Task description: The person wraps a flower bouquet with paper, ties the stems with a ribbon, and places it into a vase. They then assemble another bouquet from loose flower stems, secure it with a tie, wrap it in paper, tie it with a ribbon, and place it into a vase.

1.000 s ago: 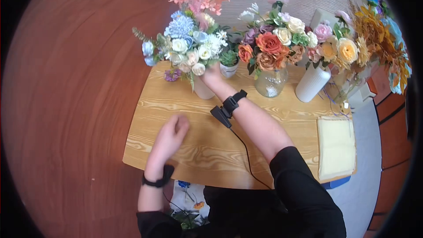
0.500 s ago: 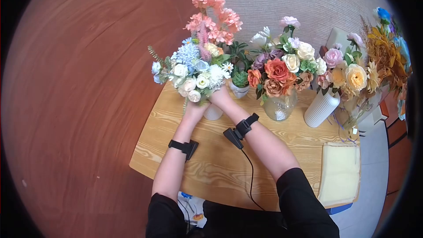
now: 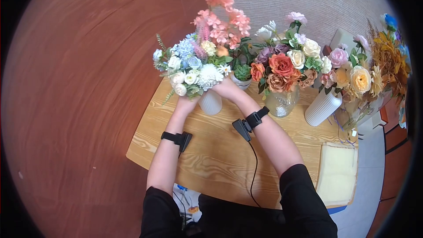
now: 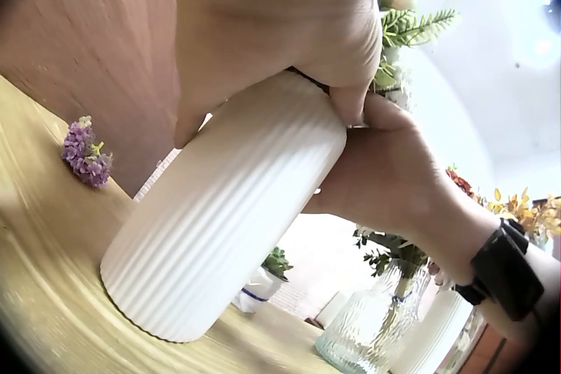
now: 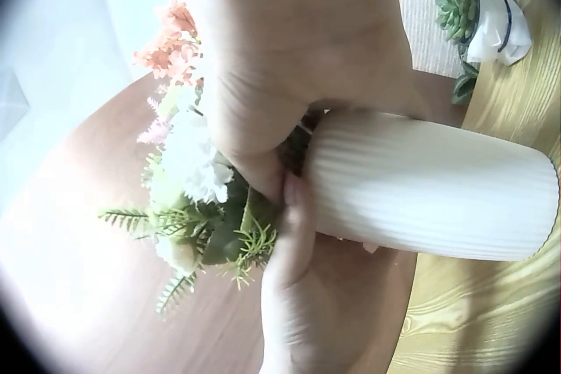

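Observation:
A mixed bouquet (image 3: 194, 68) of blue, white and coral flowers stands in a white ribbed vase (image 3: 210, 105) at the table's far left. My left hand (image 3: 188, 103) and right hand (image 3: 226, 89) hold the bouquet low down, one from each side, just above the vase mouth. Seen from the right wrist, both thumbs meet at the leafy stems (image 5: 237, 225), beside the rim of the vase (image 5: 429, 185). Most fingers are hidden behind the flowers and the vase. In the left wrist view the vase (image 4: 228, 207) stands with its base on the table.
A small potted succulent (image 3: 242, 72) stands right behind my right hand. Farther right are a glass vase (image 3: 282, 103) of orange and cream roses and another white vase (image 3: 323, 108). Cream cloth (image 3: 338, 174) lies at the right edge. A purple blossom (image 4: 85, 153) lies near the vase.
My left hand came up from over the table to the bouquet's base, joining the right hand. Since then the blue and white flowers have spread leftward with it. The head view has shifted.

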A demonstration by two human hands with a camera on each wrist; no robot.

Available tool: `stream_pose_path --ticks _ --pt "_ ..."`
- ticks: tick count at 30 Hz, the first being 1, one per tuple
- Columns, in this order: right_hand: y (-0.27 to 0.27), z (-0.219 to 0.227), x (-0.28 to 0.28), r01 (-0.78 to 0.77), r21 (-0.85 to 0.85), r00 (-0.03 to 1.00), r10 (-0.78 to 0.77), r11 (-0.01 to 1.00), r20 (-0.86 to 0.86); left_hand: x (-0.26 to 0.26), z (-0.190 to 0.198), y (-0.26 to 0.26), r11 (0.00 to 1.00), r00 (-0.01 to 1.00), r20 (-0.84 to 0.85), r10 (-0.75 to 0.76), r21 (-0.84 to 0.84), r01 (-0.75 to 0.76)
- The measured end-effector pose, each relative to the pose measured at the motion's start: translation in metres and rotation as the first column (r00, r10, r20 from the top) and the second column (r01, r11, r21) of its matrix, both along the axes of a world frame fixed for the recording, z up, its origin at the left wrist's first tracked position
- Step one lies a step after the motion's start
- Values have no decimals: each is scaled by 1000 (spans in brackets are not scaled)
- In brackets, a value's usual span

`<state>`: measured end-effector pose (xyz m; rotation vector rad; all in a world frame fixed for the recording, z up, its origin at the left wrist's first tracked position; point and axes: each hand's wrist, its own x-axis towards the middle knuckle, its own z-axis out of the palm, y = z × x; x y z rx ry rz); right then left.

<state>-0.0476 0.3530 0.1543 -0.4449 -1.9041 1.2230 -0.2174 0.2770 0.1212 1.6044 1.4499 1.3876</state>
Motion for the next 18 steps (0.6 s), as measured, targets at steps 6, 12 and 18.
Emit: stream_pose_path --ticks 6,12,18 --pt "1 -9 5 18 -18 999 -18 1000 -36 -14 -27 20 995 857 516 -13 -76 61" --pt "6 -28 2 15 -186 995 -33 982 -94 10 -23 17 991 640 757 -130 82 105" --pt "-9 -17 9 48 -237 995 -66 970 -69 29 -17 19 994 553 826 -109 107 35"
